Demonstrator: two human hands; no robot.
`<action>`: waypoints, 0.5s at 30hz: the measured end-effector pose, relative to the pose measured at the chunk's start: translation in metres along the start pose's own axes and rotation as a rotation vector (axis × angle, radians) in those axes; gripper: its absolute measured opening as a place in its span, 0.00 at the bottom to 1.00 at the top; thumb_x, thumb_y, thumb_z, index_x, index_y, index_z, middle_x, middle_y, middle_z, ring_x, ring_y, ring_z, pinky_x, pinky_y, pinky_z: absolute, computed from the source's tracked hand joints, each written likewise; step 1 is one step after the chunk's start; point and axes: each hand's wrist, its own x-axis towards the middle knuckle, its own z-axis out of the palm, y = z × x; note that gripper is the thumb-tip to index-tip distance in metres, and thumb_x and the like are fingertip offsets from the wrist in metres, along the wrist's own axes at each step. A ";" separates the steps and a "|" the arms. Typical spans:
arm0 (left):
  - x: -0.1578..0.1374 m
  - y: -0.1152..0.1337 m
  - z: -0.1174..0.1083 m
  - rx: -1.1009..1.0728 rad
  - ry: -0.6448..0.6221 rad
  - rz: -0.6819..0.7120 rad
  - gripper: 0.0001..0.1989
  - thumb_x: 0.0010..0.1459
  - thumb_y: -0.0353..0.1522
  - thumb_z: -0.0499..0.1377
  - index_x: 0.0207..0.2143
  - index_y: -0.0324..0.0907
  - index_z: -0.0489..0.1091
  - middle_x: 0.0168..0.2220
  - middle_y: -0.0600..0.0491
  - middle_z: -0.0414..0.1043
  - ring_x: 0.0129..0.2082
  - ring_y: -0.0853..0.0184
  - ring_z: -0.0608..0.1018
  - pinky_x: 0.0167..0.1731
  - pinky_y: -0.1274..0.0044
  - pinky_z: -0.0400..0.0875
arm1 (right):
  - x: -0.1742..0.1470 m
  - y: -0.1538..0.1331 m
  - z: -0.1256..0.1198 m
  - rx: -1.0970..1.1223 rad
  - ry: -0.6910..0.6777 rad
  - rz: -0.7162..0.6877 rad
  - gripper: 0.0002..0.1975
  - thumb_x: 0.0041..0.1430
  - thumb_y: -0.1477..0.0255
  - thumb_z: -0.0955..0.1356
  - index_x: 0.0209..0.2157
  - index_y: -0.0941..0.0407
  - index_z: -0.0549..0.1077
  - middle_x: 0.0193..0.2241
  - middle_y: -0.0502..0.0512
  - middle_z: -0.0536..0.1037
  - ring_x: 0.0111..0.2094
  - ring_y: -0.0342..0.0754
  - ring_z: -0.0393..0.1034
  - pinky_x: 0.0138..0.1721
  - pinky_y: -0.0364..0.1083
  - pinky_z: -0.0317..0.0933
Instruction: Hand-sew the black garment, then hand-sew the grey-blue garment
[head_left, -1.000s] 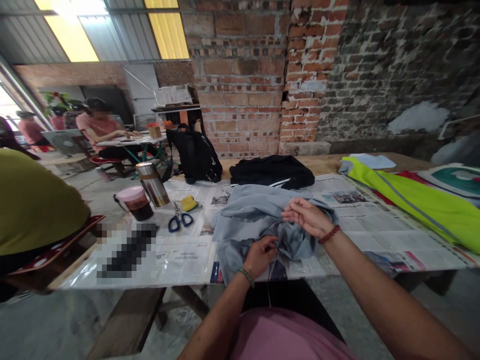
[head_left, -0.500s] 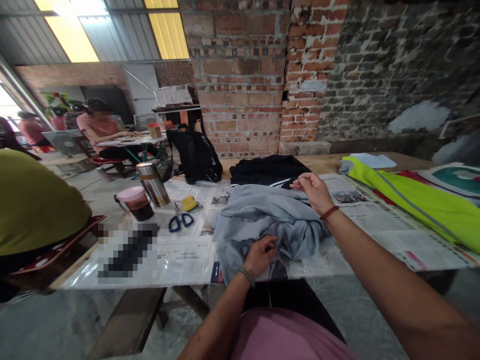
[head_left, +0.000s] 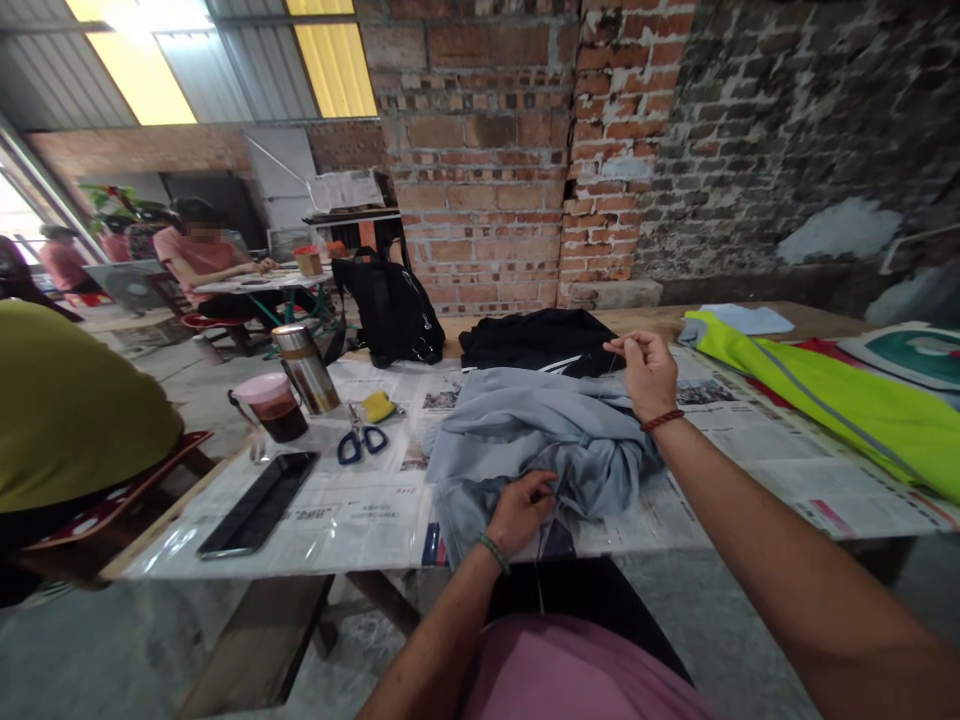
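A crumpled grey garment is bunched on the table edge in front of me. My left hand is closed on the near folds of this cloth, its thumb and fingers pinching the fabric. Raised above the garment's far right side, my right hand holds its thumb and forefinger together. A fine thread hangs from that pinch toward the cloth; whether a needle is there is too small to tell. Just behind the grey cloth lies a folded black garment with white stripes.
Newspaper under clear plastic covers the table. On the left are a phone, blue-handled scissors, a yellow object, a pink-lidded cup, a steel flask and a black backpack. To the right lie neon-yellow clothing and an iron.
My right hand has moved a little to the right, its pinch still closed. My left hand and the grey garment have stayed in place.
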 end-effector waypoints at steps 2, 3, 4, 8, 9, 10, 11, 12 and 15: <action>0.000 0.000 0.000 -0.010 -0.001 -0.003 0.14 0.47 0.26 0.55 0.39 0.39 0.70 0.23 0.57 0.69 0.22 0.73 0.67 0.25 0.81 0.62 | 0.003 -0.005 -0.001 -0.058 -0.006 -0.046 0.05 0.56 0.70 0.61 0.31 0.57 0.65 0.27 0.49 0.73 0.31 0.43 0.73 0.40 0.47 0.65; 0.000 0.000 0.001 -0.012 -0.001 -0.002 0.14 0.47 0.26 0.55 0.39 0.39 0.70 0.23 0.57 0.68 0.22 0.73 0.67 0.26 0.81 0.62 | 0.004 -0.007 -0.001 -0.074 -0.007 -0.061 0.05 0.56 0.70 0.61 0.31 0.57 0.65 0.27 0.49 0.74 0.31 0.43 0.73 0.40 0.47 0.64; 0.000 0.000 0.001 -0.011 0.000 0.000 0.14 0.47 0.26 0.55 0.39 0.39 0.70 0.23 0.57 0.69 0.23 0.73 0.68 0.26 0.81 0.62 | 0.005 -0.008 -0.001 -0.080 -0.007 -0.072 0.05 0.56 0.70 0.61 0.32 0.57 0.65 0.27 0.49 0.74 0.31 0.43 0.73 0.40 0.47 0.64; 0.000 0.001 0.000 0.008 0.008 0.022 0.14 0.47 0.26 0.55 0.39 0.39 0.70 0.24 0.57 0.69 0.24 0.73 0.68 0.28 0.80 0.63 | 0.010 -0.008 -0.003 -0.076 0.017 -0.103 0.05 0.56 0.70 0.61 0.32 0.56 0.65 0.27 0.49 0.74 0.31 0.43 0.73 0.39 0.47 0.65; 0.000 0.002 0.000 0.010 0.010 0.025 0.14 0.47 0.26 0.55 0.39 0.39 0.71 0.24 0.57 0.69 0.24 0.73 0.68 0.28 0.80 0.63 | 0.011 -0.008 -0.004 -0.082 0.022 -0.111 0.05 0.56 0.70 0.61 0.32 0.56 0.65 0.27 0.49 0.74 0.31 0.43 0.73 0.39 0.47 0.65; 0.000 0.002 0.000 0.009 0.010 0.024 0.14 0.47 0.26 0.55 0.38 0.39 0.71 0.24 0.57 0.69 0.24 0.73 0.68 0.28 0.80 0.63 | 0.011 -0.008 -0.005 -0.091 0.026 -0.119 0.05 0.56 0.70 0.61 0.31 0.56 0.65 0.27 0.49 0.74 0.31 0.43 0.73 0.40 0.47 0.65; -0.001 0.002 0.000 0.009 0.008 0.020 0.14 0.47 0.26 0.55 0.39 0.39 0.71 0.23 0.57 0.69 0.24 0.73 0.68 0.28 0.80 0.63 | 0.012 -0.009 -0.006 -0.099 0.030 -0.123 0.05 0.56 0.70 0.61 0.31 0.56 0.65 0.27 0.49 0.74 0.31 0.43 0.73 0.40 0.47 0.65; -0.001 0.003 0.000 0.009 0.008 0.015 0.14 0.47 0.26 0.55 0.39 0.39 0.71 0.23 0.57 0.69 0.24 0.73 0.68 0.27 0.81 0.63 | 0.013 -0.009 -0.006 -0.105 0.033 -0.126 0.05 0.56 0.70 0.61 0.31 0.56 0.65 0.27 0.49 0.74 0.31 0.43 0.72 0.40 0.47 0.64; 0.000 0.002 0.000 0.023 0.014 0.011 0.14 0.47 0.26 0.55 0.39 0.40 0.71 0.24 0.57 0.69 0.24 0.73 0.68 0.27 0.81 0.63 | 0.017 -0.010 -0.007 -0.108 0.048 -0.131 0.04 0.56 0.70 0.61 0.31 0.56 0.65 0.27 0.49 0.74 0.31 0.43 0.72 0.40 0.48 0.64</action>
